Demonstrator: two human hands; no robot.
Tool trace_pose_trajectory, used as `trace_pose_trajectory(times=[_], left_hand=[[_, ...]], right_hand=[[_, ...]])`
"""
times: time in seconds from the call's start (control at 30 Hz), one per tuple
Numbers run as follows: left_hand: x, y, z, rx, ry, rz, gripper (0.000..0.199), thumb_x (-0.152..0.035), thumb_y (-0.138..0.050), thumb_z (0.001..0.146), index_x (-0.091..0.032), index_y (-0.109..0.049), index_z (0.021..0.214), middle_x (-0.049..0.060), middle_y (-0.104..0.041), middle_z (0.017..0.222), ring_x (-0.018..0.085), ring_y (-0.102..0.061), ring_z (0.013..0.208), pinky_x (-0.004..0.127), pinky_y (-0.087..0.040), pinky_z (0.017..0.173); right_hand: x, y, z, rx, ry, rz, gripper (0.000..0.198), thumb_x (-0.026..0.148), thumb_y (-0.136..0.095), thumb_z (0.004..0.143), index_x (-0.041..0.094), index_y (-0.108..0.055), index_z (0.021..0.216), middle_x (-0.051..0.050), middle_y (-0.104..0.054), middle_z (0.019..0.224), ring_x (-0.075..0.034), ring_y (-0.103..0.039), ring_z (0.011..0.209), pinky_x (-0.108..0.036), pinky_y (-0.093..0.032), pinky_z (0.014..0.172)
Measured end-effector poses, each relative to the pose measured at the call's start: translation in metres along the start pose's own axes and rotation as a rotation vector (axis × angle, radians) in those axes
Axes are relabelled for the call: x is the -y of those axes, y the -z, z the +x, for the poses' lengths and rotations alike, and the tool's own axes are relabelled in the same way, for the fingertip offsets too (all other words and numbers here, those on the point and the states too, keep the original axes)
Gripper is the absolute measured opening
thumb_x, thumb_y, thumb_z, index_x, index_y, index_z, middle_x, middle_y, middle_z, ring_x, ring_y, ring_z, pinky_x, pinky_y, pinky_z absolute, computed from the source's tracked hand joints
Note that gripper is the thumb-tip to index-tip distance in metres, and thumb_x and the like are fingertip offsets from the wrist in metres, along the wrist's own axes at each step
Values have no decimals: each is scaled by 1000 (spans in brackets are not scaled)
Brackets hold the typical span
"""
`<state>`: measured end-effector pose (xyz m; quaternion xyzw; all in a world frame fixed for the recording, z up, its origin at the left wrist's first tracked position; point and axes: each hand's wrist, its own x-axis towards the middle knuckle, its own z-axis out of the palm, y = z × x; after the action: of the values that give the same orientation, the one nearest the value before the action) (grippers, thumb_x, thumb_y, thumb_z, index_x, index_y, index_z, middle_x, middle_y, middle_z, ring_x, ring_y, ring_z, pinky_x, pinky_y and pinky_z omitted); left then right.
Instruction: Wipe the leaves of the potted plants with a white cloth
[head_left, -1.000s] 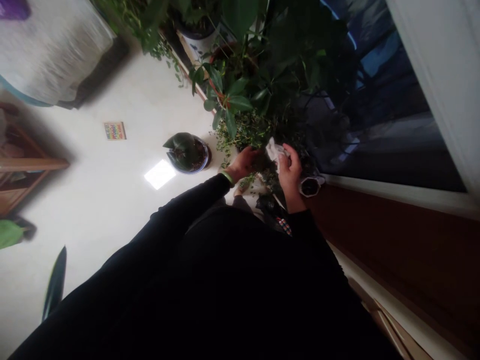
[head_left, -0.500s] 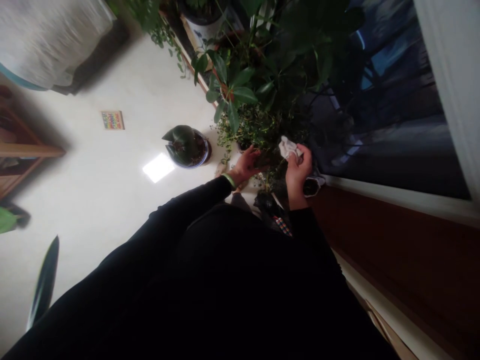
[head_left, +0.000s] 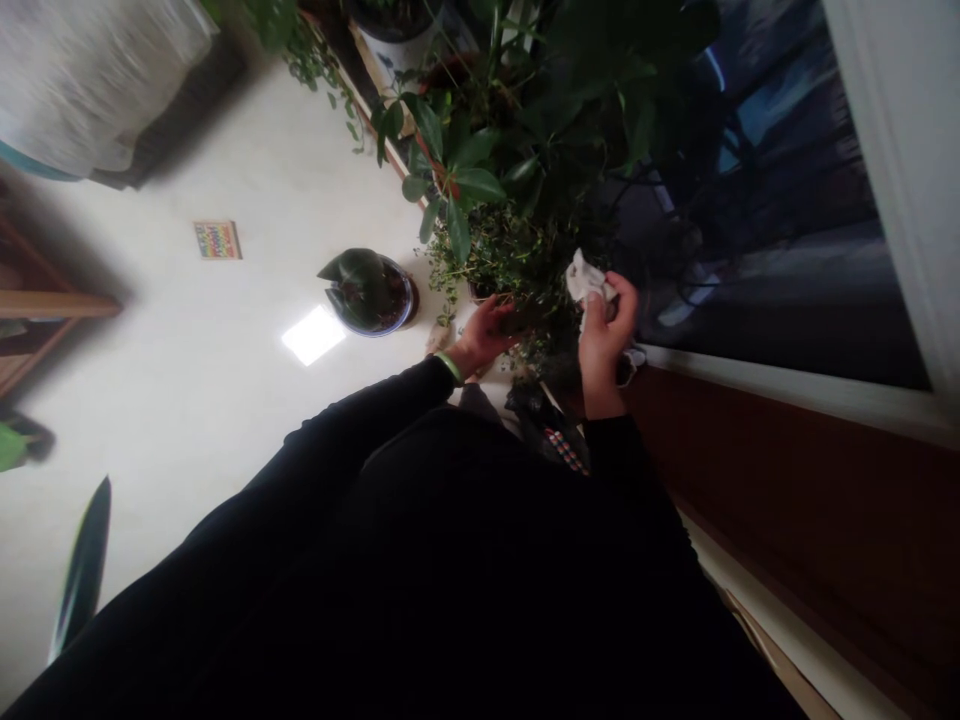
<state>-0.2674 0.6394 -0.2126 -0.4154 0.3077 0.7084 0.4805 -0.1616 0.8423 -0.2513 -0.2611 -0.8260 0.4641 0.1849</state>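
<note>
My right hand pinches a crumpled white tissue or cloth between thumb and fingers, beside small-leaved foliage. My left hand, with a pale green band at the wrist, reaches to the lower edge of the bushy small-leaved plant. Its fingers are apart and partly lost in shadow among the dark stems; no held object can be made out. Larger glossy leaves spread just beyond both hands.
A broad-leaved plant in a blue-rimmed pot stands left on the pale floor. A dark bag with a beaded strip lies close below my hands. The glass door frame runs along the right. A wooden shelf is at far left.
My right hand has shifted slightly right and up with the white tissue or cloth. My left hand stays by the plant, its fingers a little more curled. The whole view has drifted slightly.
</note>
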Motion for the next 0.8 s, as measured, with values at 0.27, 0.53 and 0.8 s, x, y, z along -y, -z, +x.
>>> trace_pose_trajectory(times=[0.27,0.53,0.8], left_hand=[[-2,12,0,29,31,-17,47,-51,-50,112,-17,-71,137,7,-79,89,23,-75,80,40,-60,96],[-2,20,7,25,21,58,50,-53,-53,110,-17,-73,139,12,-83,106,27,-78,98,43,-57,103],[-3,14,-10,-8,32,42,42,-52,-53,111,-19,-77,121,10,-82,93,27,-80,99,44,-59,105]], right_hand=[[46,-24,-80,205,-219,138,45,48,-68,95,24,-76,131,-14,-79,136,-31,-74,127,-53,-58,118],[6,11,-32,-99,-239,138,54,59,-64,98,25,-72,139,-12,-74,141,-31,-75,122,-50,-67,99],[16,-45,-68,-52,-173,56,45,46,-62,97,23,-73,134,-15,-75,139,-30,-70,131,-55,-53,122]])
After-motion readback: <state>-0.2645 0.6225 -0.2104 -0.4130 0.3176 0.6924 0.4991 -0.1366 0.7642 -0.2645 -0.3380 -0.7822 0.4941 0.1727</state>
